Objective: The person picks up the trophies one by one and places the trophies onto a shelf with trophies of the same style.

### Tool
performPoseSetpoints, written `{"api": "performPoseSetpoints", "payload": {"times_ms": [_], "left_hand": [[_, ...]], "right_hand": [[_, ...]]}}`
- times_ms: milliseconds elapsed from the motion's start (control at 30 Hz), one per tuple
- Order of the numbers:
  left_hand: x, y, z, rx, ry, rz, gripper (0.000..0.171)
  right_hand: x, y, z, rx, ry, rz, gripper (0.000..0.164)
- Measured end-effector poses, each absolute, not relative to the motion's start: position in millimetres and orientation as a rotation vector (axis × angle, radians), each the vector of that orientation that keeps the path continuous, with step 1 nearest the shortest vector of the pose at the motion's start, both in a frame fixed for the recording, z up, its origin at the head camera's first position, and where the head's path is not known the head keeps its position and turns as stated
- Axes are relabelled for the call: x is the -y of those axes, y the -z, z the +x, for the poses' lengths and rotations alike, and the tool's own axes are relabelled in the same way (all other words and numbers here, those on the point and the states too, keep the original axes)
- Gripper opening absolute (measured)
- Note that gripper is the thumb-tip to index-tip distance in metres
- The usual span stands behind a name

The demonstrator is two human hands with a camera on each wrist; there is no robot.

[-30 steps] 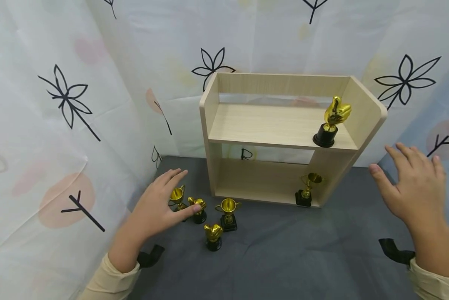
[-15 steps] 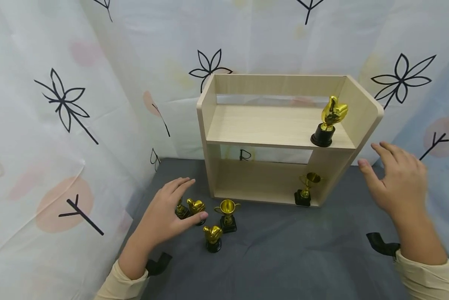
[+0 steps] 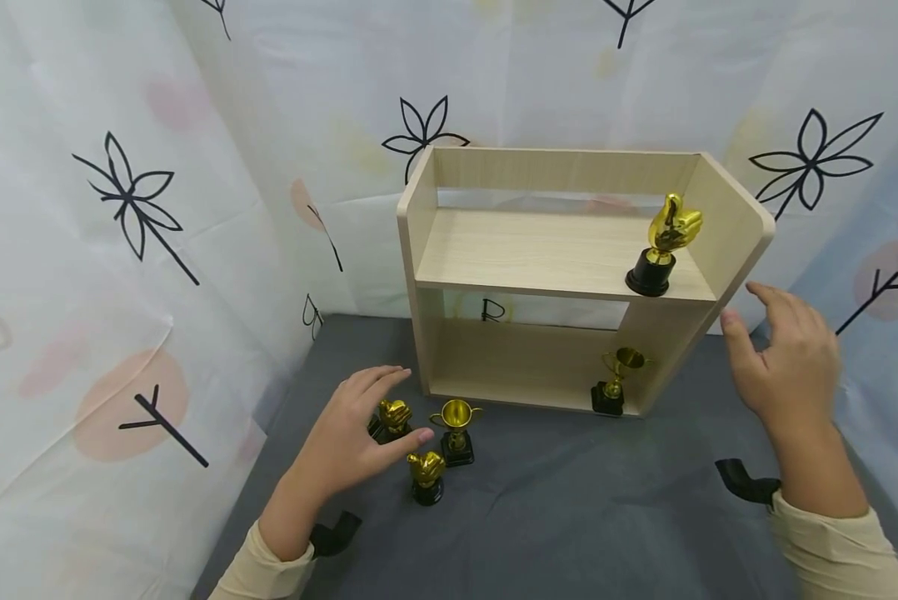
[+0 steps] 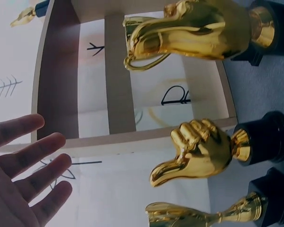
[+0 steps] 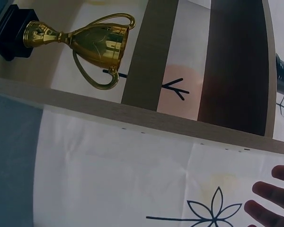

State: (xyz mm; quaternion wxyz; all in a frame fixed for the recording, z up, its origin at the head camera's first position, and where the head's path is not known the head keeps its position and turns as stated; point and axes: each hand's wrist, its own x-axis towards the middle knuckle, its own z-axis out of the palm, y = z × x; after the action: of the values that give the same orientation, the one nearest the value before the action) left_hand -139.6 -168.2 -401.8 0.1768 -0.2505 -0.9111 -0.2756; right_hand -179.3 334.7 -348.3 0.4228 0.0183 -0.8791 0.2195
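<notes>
Gold thumbs-up trophy (image 3: 427, 475), upright, near left grip (image 3: 347, 437) but apart

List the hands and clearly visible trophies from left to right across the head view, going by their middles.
Left hand, front thumbs-up trophy, tabletop cup, lower-shelf cup, upper-shelf thumbs-up trophy, right hand.

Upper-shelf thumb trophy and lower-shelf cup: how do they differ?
The thumb trophy is topped by a fist with its thumb raised; the cup is an open bowl with two handles. The thumb trophy's base is round, the cup's square. Both are gold on black and stand upright.
</notes>
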Motion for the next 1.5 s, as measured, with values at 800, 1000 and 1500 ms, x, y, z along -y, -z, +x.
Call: {"api": "performPoseSetpoints", "payload": {"times_ms": [800, 1000, 1500], "left_hand": [[155, 425, -138, 2.544, 0.928, -0.67, 0.06], [151, 431, -136, 2.547, 0.917, -0.685, 0.058], [139, 439, -137, 2.52, 0.933, -0.613, 0.055]], "right_hand": [[-327, 346, -200, 2.153, -0.685, -0.061, 0.063], [-324, 343, -207, 2.128, -0.715, -0.05, 0.063], [-320, 344, -225, 2.099, -0.755, -0.072, 0.058]]}}
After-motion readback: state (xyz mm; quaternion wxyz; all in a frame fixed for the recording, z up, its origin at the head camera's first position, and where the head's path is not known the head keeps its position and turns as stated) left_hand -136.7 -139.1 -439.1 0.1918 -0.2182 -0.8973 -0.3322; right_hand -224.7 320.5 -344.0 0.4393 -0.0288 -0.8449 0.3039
